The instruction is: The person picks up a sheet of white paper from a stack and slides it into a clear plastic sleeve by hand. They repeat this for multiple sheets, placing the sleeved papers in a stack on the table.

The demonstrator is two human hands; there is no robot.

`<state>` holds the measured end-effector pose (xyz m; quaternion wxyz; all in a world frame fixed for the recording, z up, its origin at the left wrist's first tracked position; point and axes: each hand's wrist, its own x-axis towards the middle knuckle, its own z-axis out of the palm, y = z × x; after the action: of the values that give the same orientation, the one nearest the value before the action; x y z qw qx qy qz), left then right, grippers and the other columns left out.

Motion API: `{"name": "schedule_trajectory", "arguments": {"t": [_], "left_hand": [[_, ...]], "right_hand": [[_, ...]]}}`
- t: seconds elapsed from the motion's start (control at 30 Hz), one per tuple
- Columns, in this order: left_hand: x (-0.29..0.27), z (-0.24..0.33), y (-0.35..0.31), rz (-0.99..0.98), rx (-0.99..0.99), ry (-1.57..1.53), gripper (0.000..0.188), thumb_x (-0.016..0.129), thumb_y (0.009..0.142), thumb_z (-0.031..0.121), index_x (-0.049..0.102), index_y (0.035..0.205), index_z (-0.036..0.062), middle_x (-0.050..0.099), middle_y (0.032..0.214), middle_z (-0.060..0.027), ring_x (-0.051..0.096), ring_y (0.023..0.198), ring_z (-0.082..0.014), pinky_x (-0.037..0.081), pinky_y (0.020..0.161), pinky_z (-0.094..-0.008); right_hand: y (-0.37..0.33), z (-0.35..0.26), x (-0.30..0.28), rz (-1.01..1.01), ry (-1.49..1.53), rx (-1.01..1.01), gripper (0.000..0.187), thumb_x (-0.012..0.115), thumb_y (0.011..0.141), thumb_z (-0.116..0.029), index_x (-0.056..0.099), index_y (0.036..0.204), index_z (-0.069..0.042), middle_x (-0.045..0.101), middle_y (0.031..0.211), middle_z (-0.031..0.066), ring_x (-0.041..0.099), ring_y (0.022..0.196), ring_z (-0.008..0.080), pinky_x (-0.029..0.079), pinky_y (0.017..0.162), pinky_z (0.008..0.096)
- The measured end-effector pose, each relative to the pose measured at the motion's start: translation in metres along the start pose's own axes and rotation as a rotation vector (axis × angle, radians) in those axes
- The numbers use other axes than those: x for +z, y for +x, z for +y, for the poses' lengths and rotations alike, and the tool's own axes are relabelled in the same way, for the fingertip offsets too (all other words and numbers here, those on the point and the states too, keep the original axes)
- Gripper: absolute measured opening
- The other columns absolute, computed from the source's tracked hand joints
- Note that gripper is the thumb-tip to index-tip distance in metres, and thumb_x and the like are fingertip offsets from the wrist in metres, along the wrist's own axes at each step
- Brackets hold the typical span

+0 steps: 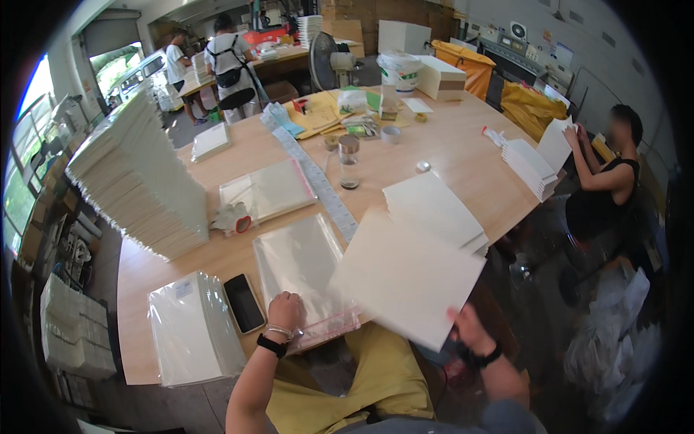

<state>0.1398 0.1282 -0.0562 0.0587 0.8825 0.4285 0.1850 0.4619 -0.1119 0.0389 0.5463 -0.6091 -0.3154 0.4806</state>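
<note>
My right hand [471, 329] grips the near right corner of a white square sheet or board [412, 278], which hangs tilted over the table's front edge and is slightly blurred. Curled at the left edge of a stack of clear plastic bags [300, 253], my left hand [285, 312] pinches the top bag; its fingertips are partly hidden. The sheet's left corner overlaps the bags. Behind the sheet lies a fanned pile of white sheets [434, 210]. Left of my left hand are a black phone [244, 302] and a stack of bagged white sheets [191, 329].
A tall white stack [137, 173] stands at the left. On the wooden table [376, 199] are a glass jar [349, 163], a wrapped pack [267, 189], and a white bucket [399, 71]. A seated person [607, 166] handles sheets at right; two people stand far left.
</note>
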Motion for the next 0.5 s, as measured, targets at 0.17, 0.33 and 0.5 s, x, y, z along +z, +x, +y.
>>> {"name": "schedule_trajectory", "arguments": {"t": [0.17,0.33,0.5], "left_hand": [[0.003,-0.017,-0.011,-0.115,-0.042,-0.026,0.017,0.052,0.072,0.012,0.058,0.087,0.0087,0.053,0.095,-0.0103,0.049,0.092,-0.0285,0.041,0.076,-0.0402],[-0.011,-0.009,-0.028,0.189,-0.240,-0.096,0.034,0.055,0.072,0.012,0.052,0.104,0.0047,0.054,0.100,-0.0137,0.049,0.100,-0.0318,0.042,0.082,-0.0403],[-0.028,-0.012,-0.019,-0.088,-0.771,-1.109,0.028,0.053,0.083,0.024,0.051,0.094,-0.0017,0.060,0.070,-0.0115,0.061,0.053,-0.0219,0.045,0.040,-0.0262]], "right_hand": [[-0.035,0.039,0.044,-0.409,0.311,0.375,0.023,0.047,0.086,-0.021,0.050,0.101,-0.004,0.054,0.066,-0.0005,0.040,0.040,0.0039,0.030,0.034,0.0170],[-0.039,0.078,0.073,-0.171,0.607,0.330,0.019,0.049,0.084,-0.020,0.051,0.095,-0.006,0.053,0.065,-0.0005,0.035,0.039,0.0041,0.026,0.035,0.0165],[-0.041,0.092,0.088,-0.161,0.763,0.345,0.015,0.051,0.084,-0.020,0.051,0.093,-0.008,0.049,0.065,-0.0016,0.034,0.044,0.0044,0.027,0.041,0.0175]]}}
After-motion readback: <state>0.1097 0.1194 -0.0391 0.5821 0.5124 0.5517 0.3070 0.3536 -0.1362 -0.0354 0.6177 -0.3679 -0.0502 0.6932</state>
